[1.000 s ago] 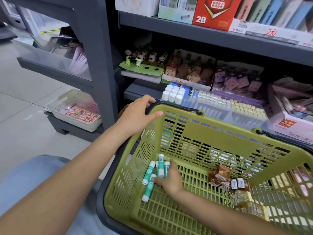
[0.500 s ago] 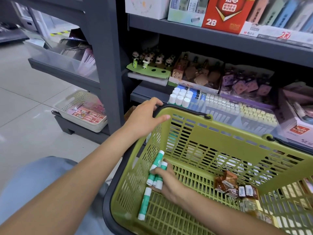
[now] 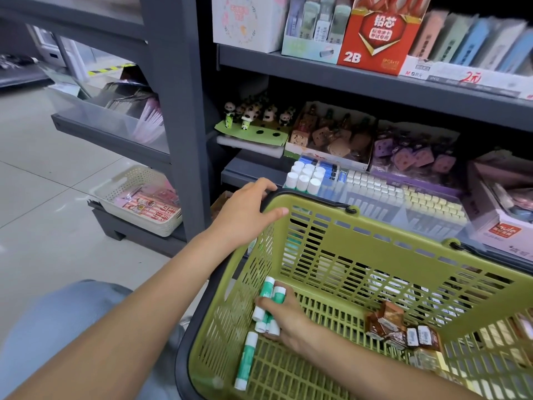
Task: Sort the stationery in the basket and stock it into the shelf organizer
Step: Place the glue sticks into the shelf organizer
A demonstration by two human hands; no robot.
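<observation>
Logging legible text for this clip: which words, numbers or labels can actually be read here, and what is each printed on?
"2B": red carton on the upper shelf.
"铅芯": same red carton, in the heart emblem.
"2元": white price strip right of the carton.
Too small or blurred: the carton's fine print, the pastel boxes, the pink-and-white box, the glue sticks in the basket.
</observation>
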